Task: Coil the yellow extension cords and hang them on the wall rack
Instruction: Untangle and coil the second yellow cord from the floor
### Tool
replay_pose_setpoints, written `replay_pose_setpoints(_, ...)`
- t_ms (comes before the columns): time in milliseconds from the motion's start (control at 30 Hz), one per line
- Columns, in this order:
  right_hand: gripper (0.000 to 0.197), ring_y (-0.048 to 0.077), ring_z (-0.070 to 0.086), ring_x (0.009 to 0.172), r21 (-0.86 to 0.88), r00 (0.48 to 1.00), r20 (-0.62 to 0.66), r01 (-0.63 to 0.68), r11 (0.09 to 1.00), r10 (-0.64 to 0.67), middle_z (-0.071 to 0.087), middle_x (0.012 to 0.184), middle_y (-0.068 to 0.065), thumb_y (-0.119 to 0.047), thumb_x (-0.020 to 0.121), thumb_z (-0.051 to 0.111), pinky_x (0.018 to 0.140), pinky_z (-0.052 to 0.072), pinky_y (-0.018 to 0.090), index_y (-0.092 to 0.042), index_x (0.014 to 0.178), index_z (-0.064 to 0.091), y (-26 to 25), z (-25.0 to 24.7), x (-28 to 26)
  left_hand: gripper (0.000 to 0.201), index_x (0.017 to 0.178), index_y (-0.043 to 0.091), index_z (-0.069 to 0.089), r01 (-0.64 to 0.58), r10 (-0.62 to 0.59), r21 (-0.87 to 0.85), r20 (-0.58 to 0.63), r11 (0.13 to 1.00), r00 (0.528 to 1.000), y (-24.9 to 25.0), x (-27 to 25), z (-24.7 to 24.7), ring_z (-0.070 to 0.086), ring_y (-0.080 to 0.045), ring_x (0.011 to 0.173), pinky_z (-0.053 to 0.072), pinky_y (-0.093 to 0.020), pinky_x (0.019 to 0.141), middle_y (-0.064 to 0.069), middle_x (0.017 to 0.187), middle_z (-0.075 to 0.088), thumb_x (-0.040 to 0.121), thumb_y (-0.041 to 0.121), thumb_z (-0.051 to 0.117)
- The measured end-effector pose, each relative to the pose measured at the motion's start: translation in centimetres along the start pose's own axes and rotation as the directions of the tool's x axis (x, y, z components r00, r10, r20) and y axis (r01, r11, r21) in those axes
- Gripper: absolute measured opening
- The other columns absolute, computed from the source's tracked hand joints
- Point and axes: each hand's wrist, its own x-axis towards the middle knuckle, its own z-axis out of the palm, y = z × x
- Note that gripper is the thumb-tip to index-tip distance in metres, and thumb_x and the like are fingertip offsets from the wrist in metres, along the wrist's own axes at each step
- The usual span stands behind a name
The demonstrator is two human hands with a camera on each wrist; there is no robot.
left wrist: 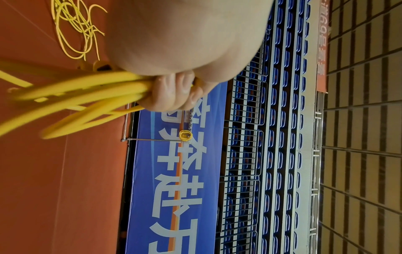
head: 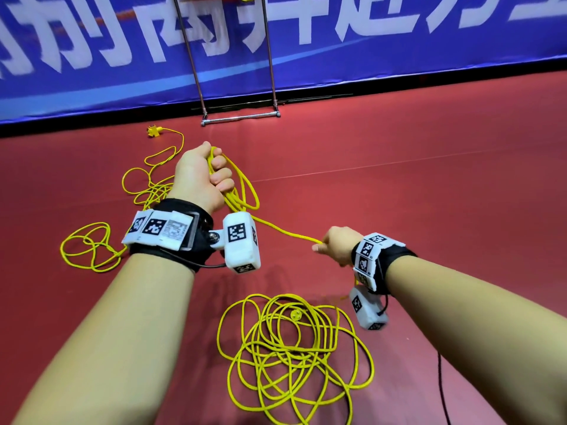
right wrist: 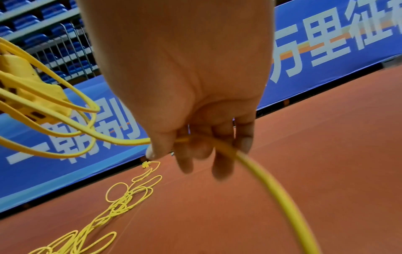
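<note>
My left hand [head: 206,171] [left wrist: 172,96] is raised in a fist around several loops of yellow extension cord [head: 242,191] [left wrist: 87,101]. From that bundle one strand [head: 288,233] runs right to my right hand [head: 333,246] [right wrist: 195,147], which pinches the cord between thumb and fingers. Below the right hand the cord drops into a loose tangled heap [head: 294,345] on the red floor. A yellow socket block [right wrist: 28,92] hangs among the held loops. A second yellow cord [head: 147,185] [right wrist: 121,202] lies strewn on the floor to the left, its plug [head: 154,131] near the wall. The metal rack [head: 239,87] stands against the banner, with a coiled cord [left wrist: 185,135] hanging on it.
A blue banner [head: 337,41] with white characters lines the far edge of the red floor [head: 429,194]. The rack's base bar [head: 241,119] rests on the floor ahead. A thin black cable [head: 441,388] trails at the lower right. Blue stadium seats [left wrist: 272,154] rise behind the banner.
</note>
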Motion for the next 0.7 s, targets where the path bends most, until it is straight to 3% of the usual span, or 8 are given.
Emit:
replay_pose_setpoints(100,0.044,0.030,0.057,0.076,0.096,0.989,-0.145,-0.015,0.995,0.029,0.058,0.076,0.009,-0.050,0.097,0.051,0.067,0.041,0.030,-0.010,0.081,0.059,-1.2,-1.2,0.1,0.032,0.078,0.016,0.046,0.014,-0.018,0.073,0.057,0.997,0.998,-0.2,-0.3,0.3,0.020,-0.006,0.036,0.014,-0.020,0.034,0.008,0.053,0.033,0.104,0.032,0.038)
replay_pose_setpoints(167,0.031,0.029,0.058,0.071,0.245,0.978,-0.200,-0.004,0.969,0.055,0.060,0.074,0.009,-0.037,0.093,0.056,0.064,0.042,0.030,-0.010,0.078,0.059,-2.0,-2.1,0.1,0.032,0.078,0.016,0.046,0.020,-0.030,0.120,0.079,0.993,0.996,-0.3,-0.6,0.5,0.021,-0.006,0.034,0.014,-0.019,0.033,0.008,0.053,0.034,0.104,0.032,0.038)
replay_pose_setpoints(233,0.012,0.027,0.057,0.057,0.461,0.969,-0.227,0.020,0.887,0.097,0.060,0.065,0.009,-0.016,0.082,0.055,0.054,0.045,0.028,-0.011,0.072,0.060,-3.0,-2.9,-0.1,0.031,0.078,0.016,0.047,0.028,-0.043,0.171,0.087,0.985,0.995,-0.6,-0.9,0.6,0.021,-0.006,0.034,0.013,-0.019,0.034,0.008,0.053,0.035,0.104,0.032,0.039)
replay_pose_setpoints(333,0.015,0.024,0.049,0.047,0.730,0.959,-0.237,0.068,0.680,0.158,0.057,0.052,0.011,-0.003,0.068,0.048,0.048,0.039,0.025,-0.010,0.059,0.058,-4.3,-3.9,-0.6,0.031,0.078,0.016,0.046,0.023,-0.044,0.229,0.089,0.973,0.995,-1.0,-1.0,0.9,0.021,-0.006,0.033,0.013,-0.019,0.033,0.008,0.051,0.036,0.104,0.032,0.040)
replay_pose_setpoints(433,0.016,0.026,0.058,0.053,0.896,0.980,-0.135,0.058,0.440,0.144,0.062,0.065,0.016,0.010,0.074,0.047,0.050,0.037,0.024,-0.002,0.075,0.058,-5.2,-4.6,-1.1,0.030,0.078,0.016,0.046,0.005,-0.029,0.278,0.081,0.961,0.996,-1.5,-0.9,1.1,0.022,-0.007,0.033,0.014,-0.018,0.034,0.007,0.051,0.036,0.104,0.032,0.040)
replay_pose_setpoints(500,0.022,0.023,0.061,0.055,0.944,0.993,-0.071,0.035,0.328,0.099,0.062,0.070,0.014,0.016,0.082,0.045,0.048,0.041,0.023,-0.002,0.090,0.056,-5.6,-4.9,-1.4,0.031,0.079,0.017,0.046,-0.008,-0.018,0.306,0.083,0.952,0.996,-1.9,-0.9,1.2,0.024,-0.007,0.035,0.016,-0.017,0.035,0.007,0.051,0.037,0.104,0.032,0.039)
replay_pose_setpoints(600,0.026,0.017,0.058,0.054,0.949,1.000,0.018,-0.024,0.314,0.021,0.062,0.073,0.010,0.012,0.090,0.044,0.055,0.047,0.026,-0.010,0.099,0.057,-6.0,-5.2,-2.0,0.033,0.078,0.017,0.046,-0.012,-0.010,0.316,0.067,0.949,0.998,-2.7,-0.6,1.4,0.029,-0.008,0.037,0.022,-0.017,0.038,0.007,0.050,0.039,0.106,0.033,0.037)
replay_pose_setpoints(700,0.033,0.018,0.046,0.052,0.941,0.999,0.046,-0.041,0.335,-0.007,0.052,0.072,0.013,0.016,0.086,0.045,0.052,0.037,0.024,-0.007,0.104,0.060,-6.4,-5.2,-2.3,0.034,0.078,0.017,0.046,0.014,-0.028,0.299,0.045,0.954,0.999,-3.3,-0.6,1.5,0.038,-0.011,0.043,0.034,-0.018,0.043,0.005,0.051,0.042,0.106,0.035,0.038)
